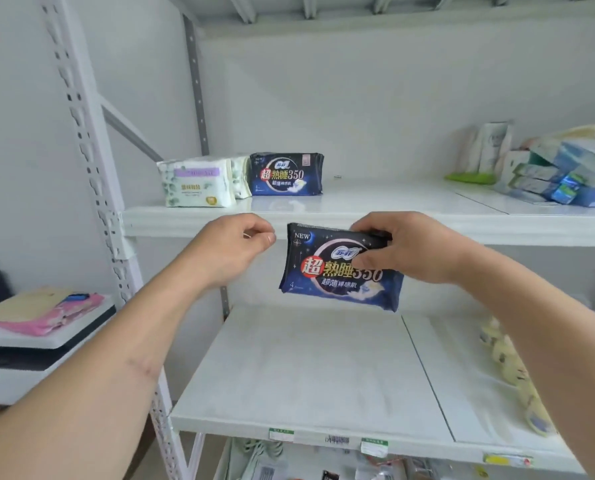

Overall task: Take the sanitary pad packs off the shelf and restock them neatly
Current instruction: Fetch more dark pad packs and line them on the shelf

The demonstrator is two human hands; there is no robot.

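Fingers (375, 226) of the right hand (407, 251) are clamped on the dark blue pack's (337, 275) top corner, label kept forward; it is held just below the upper shelf (358, 216), presumably for placing beside the matching pack (286, 174). The left hand (233, 247) is loosely curled, nothing held.

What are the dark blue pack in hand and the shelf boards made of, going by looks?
Dark blue pack: looks like thin printed plastic film, glossy; it creases and sags where the right hand pinches its top edge. Soft contents, likely.
Upper shelf board: smooth white panel, semi-gloss; it reflects the standing pack. Painted metal or laminate, cannot tell which.
Upright: perforated, white-painted, probably steel.
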